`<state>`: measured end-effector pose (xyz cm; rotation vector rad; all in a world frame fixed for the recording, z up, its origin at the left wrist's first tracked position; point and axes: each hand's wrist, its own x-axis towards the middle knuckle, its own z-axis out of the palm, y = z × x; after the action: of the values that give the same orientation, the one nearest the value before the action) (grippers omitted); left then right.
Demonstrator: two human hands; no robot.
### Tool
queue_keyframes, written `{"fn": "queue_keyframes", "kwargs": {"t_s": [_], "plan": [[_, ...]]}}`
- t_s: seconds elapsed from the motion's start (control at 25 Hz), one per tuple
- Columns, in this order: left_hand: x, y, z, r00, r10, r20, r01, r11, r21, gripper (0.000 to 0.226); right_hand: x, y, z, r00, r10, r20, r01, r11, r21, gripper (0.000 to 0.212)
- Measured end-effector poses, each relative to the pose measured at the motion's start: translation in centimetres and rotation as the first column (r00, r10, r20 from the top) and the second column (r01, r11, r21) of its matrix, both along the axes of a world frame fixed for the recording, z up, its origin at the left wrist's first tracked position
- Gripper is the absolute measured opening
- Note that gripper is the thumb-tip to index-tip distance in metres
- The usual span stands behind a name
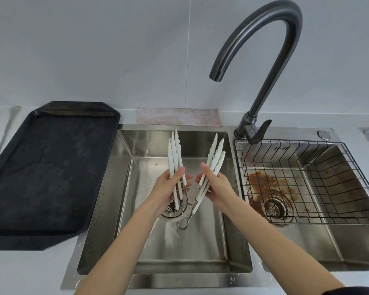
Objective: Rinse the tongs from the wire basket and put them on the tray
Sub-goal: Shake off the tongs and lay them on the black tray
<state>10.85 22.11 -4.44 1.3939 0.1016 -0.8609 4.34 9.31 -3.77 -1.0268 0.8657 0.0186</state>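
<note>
Over the left sink basin (pixel 200 248) I hold two bunches of white tongs, their wavy tips pointing up and away from me. My left hand (pixel 168 188) is shut on the left bunch of tongs (pixel 175 154). My right hand (pixel 216 186) is shut on the right bunch of tongs (pixel 216 154). Metal wire loops at the tongs' lower ends hang down near the drain (pixel 170 211). The black tray (pixel 47 171) lies on the counter to the left, with nothing on it. The wire basket (pixel 307 179) sits in the right basin with no tongs in it.
The curved dark faucet (pixel 271 50) arches above, its spout over the left basin; no water stream shows. Brown stains ring the right basin's drain (pixel 273 207). A pinkish cloth (pixel 179 117) lies behind the sink against the wall.
</note>
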Motion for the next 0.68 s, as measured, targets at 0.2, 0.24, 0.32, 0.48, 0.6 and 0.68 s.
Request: {"fn": "queue_keyframes", "kwargs": {"t_s": [0.2,0.24,0.32,0.48,0.6,0.68], "plan": [[0.3,0.3,-0.1,0.999,0.012,-0.046,-0.018,0.993,-0.117,0.016,0.2,-0.2,-0.1,0.997,0.061,0.056,-0.055,0.994,-0.09,0.017],[0.4,0.4,-0.1,0.998,0.02,-0.052,-0.027,0.991,-0.128,0.017,0.3,-0.2,0.0,0.994,0.099,0.042,-0.093,0.986,-0.138,0.017],[0.5,0.6,0.0,0.998,0.033,-0.054,-0.039,0.991,-0.124,0.02,0.5,-0.1,0.0,0.988,0.156,0.018,-0.149,0.969,-0.198,0.017],[0.6,1.1,0.3,0.998,0.048,-0.045,-0.052,0.994,-0.096,0.008,0.9,0.5,0.3,0.983,0.182,0.012,-0.177,0.965,-0.192,0.011],[1.1,2.2,0.7,0.999,0.049,-0.02,-0.051,0.994,-0.095,0.007,1.6,1.4,0.7,0.977,0.209,0.031,-0.199,0.959,-0.203,0.017],[1.8,3.2,1.2,0.999,0.029,0.018,-0.027,0.997,-0.071,0.01,2.3,1.8,1.1,0.973,0.227,0.034,-0.214,0.952,-0.221,0.025]]}}
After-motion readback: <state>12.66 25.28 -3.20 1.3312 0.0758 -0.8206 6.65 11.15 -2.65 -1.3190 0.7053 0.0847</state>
